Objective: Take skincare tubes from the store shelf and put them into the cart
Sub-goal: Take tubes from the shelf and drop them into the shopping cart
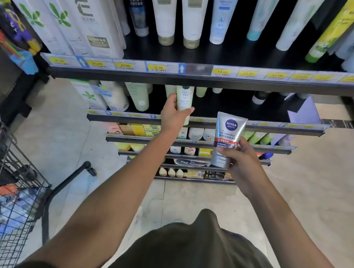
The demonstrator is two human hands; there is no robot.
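Note:
My left hand (173, 116) reaches under the upper shelf and grips a pale green tube (184, 100) that stands on the second shelf (262, 125). My right hand (241, 162) holds a silver Nivea Men tube (227, 138) upright in front of the lower shelves, fingers curled round its lower half. The black wire cart (7, 183) stands at the lower left, with bags and packets inside it.
The top shelf (201, 78) carries rows of white, grey and green tubes behind yellow price tags. Lower shelves hold small boxes and bottles. The cart's black handle (71, 178) juts toward my left arm. Pale tiled floor lies between cart and shelves.

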